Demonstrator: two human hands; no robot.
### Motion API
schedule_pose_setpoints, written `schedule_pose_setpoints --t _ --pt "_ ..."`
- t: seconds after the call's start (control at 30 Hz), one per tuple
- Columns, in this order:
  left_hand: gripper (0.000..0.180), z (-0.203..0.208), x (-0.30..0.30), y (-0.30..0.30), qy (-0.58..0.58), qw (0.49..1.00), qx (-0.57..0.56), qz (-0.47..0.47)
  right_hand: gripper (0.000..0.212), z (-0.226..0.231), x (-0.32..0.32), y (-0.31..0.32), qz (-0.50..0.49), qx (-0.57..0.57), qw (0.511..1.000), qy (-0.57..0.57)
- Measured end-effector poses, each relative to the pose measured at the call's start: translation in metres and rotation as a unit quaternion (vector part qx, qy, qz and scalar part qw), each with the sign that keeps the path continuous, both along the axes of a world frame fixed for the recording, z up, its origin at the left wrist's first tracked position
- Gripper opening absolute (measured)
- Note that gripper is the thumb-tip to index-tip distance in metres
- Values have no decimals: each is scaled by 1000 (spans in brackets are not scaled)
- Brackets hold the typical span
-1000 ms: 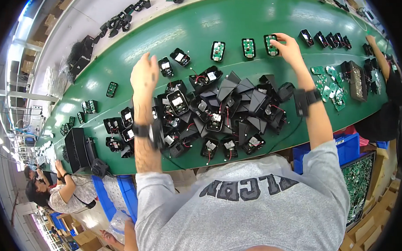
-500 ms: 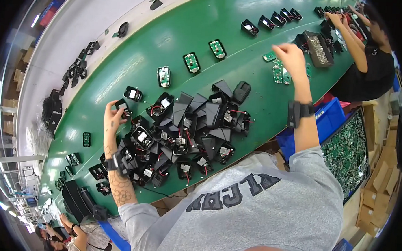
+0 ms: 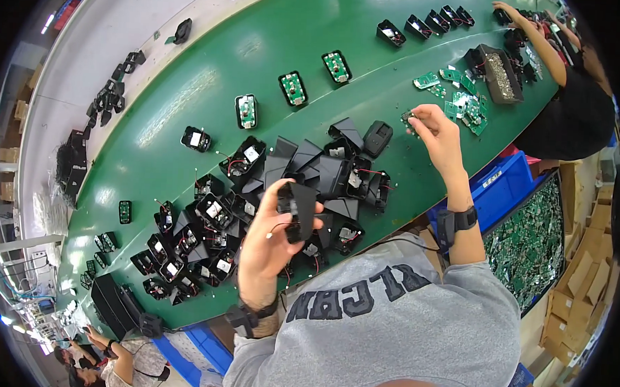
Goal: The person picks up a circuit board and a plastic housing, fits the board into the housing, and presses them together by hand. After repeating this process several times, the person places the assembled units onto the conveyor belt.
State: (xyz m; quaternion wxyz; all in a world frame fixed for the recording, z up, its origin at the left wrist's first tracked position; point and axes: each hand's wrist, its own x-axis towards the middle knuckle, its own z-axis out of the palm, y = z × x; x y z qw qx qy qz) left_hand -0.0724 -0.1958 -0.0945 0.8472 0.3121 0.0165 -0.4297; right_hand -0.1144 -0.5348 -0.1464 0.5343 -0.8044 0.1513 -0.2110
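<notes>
My left hand (image 3: 263, 243) has its fingers wrapped round a black plastic housing (image 3: 302, 210), held above the near side of the bench; a thin wire sticks out of it. Out to the right, my right hand (image 3: 440, 140) pinches a small circuit board (image 3: 408, 119) between thumb and fingertips. Beyond that hand lies a loose heap of green circuit boards (image 3: 469, 110). A large pile of black housings (image 3: 216, 213), many with red wires and white parts inside, spreads below and left of my left hand. One dark closed case (image 3: 377, 139) rests at the pile's right edge.
Three housings fitted with green boards, one of them a middle housing (image 3: 293, 87), stand across the green bench (image 3: 190, 95). A grey box of small metal parts (image 3: 498, 74) sits near a co-worker's arm (image 3: 544, 55). Blue bins (image 3: 501, 181) and a board-filled container (image 3: 529, 238) are beside me.
My left hand has come right and nearer, bringing a housing up off the bench. My right hand has drawn back from the loose boards with a circuit board in its fingers.
</notes>
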Motion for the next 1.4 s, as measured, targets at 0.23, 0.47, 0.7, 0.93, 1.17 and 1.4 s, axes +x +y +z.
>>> schedule_pose_setpoints --t 0.23,0.47,0.7,0.93,1.17,1.4 --pt "50 -2 -18 -24 -124 984 120 35 28 17 -1 23 17 338 938 81" --pt "45 -7 -21 -20 -116 986 111 36 35 3 1 32 84 441 891 68" --pt "46 -10 -28 -18 -113 980 157 52 30 -14 -2 27 21 466 885 15" --pt "44 -6 -30 -18 -124 976 175 47 29 -21 -6 25 -26 447 894 -21" --pt "40 -10 -32 -15 -119 979 158 44 29 -20 -10 20 -42 424 904 -28" --pt "39 -10 -33 -16 -126 977 166 50 28 -23 -10 19 -65 408 910 -33"
